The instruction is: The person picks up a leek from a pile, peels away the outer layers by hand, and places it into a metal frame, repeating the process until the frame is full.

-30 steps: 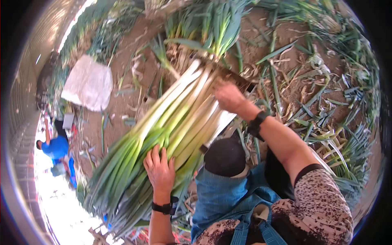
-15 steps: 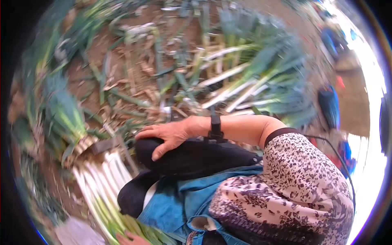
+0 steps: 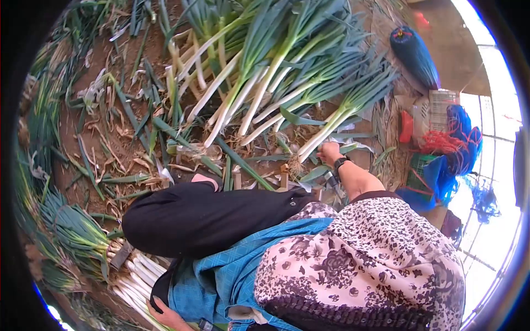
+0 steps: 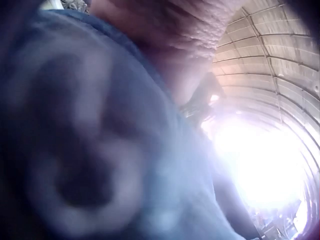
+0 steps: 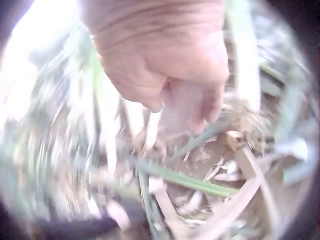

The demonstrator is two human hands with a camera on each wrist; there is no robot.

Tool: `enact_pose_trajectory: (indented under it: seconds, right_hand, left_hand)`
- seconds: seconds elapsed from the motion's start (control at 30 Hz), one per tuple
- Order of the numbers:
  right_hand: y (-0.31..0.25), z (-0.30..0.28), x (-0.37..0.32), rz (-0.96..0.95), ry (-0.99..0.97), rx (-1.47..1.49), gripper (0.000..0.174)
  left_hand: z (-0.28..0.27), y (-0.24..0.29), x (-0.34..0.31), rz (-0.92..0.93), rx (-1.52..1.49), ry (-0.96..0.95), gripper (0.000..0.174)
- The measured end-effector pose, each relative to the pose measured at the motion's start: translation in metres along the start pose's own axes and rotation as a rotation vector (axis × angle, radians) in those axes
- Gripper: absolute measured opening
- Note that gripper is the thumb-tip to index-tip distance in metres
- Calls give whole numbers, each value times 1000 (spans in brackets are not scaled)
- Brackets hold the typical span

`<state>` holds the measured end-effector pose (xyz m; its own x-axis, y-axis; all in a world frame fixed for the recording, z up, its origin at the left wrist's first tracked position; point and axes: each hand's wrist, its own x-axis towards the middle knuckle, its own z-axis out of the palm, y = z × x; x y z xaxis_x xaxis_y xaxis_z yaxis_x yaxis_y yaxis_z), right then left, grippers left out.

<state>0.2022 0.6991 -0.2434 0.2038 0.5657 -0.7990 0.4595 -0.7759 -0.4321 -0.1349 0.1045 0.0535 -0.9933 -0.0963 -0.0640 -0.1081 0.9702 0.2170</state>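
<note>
My right hand (image 3: 329, 153) is just beside the root end of a leek (image 3: 326, 129) lying at the edge of a pile. In the right wrist view, the fingers of my right hand (image 5: 165, 65) point down, loosely bent, thumb apart from them; blur hides detail, and no leek shows in their hold. One white leek stem (image 5: 246, 65) stands beside that hand. At the bottom of the head view my left hand (image 3: 170, 319) lies at the black-clad knee, next to trimmed white stems (image 3: 135, 287), fingers extended. Cloth fills much of the left wrist view, hiding the left fingers.
Another leek bundle (image 3: 74, 226) lies at the left, by a metal piece (image 3: 121, 256). Cut leaves and dry peelings cover the soil. At the right are a dark wrapped bundle (image 3: 414, 58), a pale crate (image 3: 441, 107), red strings and blue bags (image 3: 436, 176).
The head view has turned toward the leek pile. My right hand has left the stems, passed over the knee and reached the pile. My left hand has stayed by the stems, now at the view's bottom.
</note>
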Motion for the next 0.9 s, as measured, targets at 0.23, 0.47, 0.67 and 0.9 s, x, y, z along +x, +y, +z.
enact_pose_trajectory:
  seconds: [0.23,0.47,0.67,0.9]
  right_hand:
    - [34,8,83,172,1,216,31]
    - [-2,47,59,116,162,204,39]
    - [3,27,83,183,26,351,28]
    - [21,60,105,155,193,399,51]
  left_hand:
    - [0,0,6,-44,71,-21,58]
    - [3,-7,12,-82,206,19,63]
    - [-3,30,-9,-25,243,28,50]
    - [2,-1,-5,189,299,98,49]
